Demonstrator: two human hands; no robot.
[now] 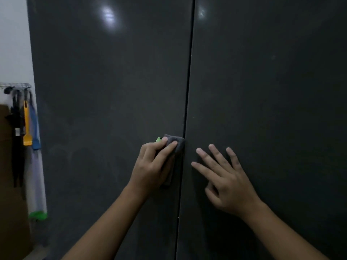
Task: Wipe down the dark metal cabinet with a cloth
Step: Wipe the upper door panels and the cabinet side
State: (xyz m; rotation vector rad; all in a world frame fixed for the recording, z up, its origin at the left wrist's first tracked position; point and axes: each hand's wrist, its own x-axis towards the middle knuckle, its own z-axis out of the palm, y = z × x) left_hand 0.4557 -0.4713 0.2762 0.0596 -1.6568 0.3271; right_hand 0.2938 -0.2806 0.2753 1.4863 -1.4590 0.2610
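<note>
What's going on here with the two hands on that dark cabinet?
A person is wiping the dark metal cabinet. The left hand presses a folded grey cloth against the left door, right beside the centre seam. The right hand lies flat, fingers spread, on the right door, seemingly bracing it. A few tools, one of them a yellow scraper, hang on the wall to the left.

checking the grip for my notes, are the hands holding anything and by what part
The left hand presses a folded dark grey cloth against the cabinet's left door, fingers over its upper part. The right hand holds nothing, lying open on the right door.
</note>
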